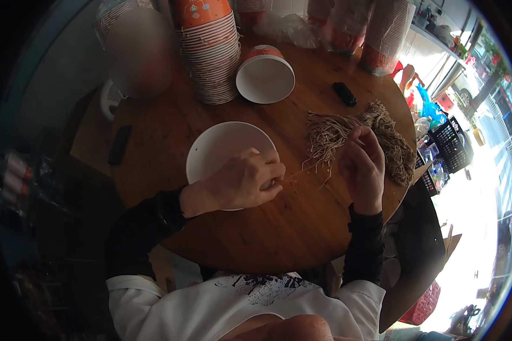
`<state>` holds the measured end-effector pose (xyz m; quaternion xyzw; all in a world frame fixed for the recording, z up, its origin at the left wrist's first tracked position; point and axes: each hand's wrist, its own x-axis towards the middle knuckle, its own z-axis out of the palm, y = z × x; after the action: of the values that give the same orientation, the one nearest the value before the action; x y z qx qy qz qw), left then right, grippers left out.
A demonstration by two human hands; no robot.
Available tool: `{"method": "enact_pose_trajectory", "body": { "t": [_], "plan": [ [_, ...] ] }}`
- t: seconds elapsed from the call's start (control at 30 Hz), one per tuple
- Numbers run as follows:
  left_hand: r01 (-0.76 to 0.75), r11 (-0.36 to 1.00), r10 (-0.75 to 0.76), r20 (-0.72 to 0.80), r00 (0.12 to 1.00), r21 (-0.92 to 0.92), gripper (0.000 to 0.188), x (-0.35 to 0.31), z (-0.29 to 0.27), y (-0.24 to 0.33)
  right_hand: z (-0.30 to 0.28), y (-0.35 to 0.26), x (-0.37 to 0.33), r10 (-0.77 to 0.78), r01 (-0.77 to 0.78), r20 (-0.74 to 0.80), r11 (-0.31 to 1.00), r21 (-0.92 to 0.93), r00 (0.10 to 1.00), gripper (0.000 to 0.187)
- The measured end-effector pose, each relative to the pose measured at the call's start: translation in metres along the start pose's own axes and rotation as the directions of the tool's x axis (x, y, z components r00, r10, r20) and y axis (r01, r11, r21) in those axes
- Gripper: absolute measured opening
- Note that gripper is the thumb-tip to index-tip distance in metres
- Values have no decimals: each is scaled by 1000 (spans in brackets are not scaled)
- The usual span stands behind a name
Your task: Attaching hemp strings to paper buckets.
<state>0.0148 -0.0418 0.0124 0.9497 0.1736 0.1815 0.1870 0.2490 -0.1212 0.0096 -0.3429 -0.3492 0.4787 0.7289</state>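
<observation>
In front of me a wide white bowl (228,138) sits on the round table, a small dark speck on its inner wall. My left hand (239,181) hangs over the bowl's near right side, fingers curled together in a pinch. What lies inside that pinch is too small to make out. To the right, a heap of thin tan dried strands (389,142) spreads over the tabletop, its loose ends fanned toward the bowl. Close by its near edge my right hand (363,167) is raised, thumb and fingertips drawn together; anything between them is hidden.
Behind the bowl rises a tall stack of orange-and-white paper bowls (210,57), beside a tilted paper bowl (266,78). More bagged stacks (381,40) stand at the far right. A black object (345,94) and a dark phone-like slab (119,145) lie on the wooden table (256,238).
</observation>
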Motion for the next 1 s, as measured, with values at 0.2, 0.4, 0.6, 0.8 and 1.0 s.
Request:
{"method": "enact_pose_trajectory", "body": {
  "t": [0.2, 0.4, 0.6, 0.8, 1.0],
  "plan": [
    [-133, 976, 143, -45, 989, 172, 14, -9, -2, -12, 10, -3, -10, -14, 17, 42, 996, -82, 999, 10],
    [-166, 930, 216, -122, 969, 328, 8, -27, -24, -44, 1, -8, -6, 127, -118, 111, 989, -87, 986, 7],
    [163, 837, 141, -493, 859, 523, 33, -33, -27, -41, -3, 6, 3, 235, -149, 126, 866, -477, 964, 9],
    [-88, 947, 245, -514, 822, 310, 44, -38, 25, -35, 21, 24, 8, 280, -99, 218, 794, -600, 935, 9],
    [355, 863, 14, -719, 695, 360, 57, -51, 31, -82, 25, 19, 1, 258, -239, 447, 966, -100, 857, 13]
  ]
}}
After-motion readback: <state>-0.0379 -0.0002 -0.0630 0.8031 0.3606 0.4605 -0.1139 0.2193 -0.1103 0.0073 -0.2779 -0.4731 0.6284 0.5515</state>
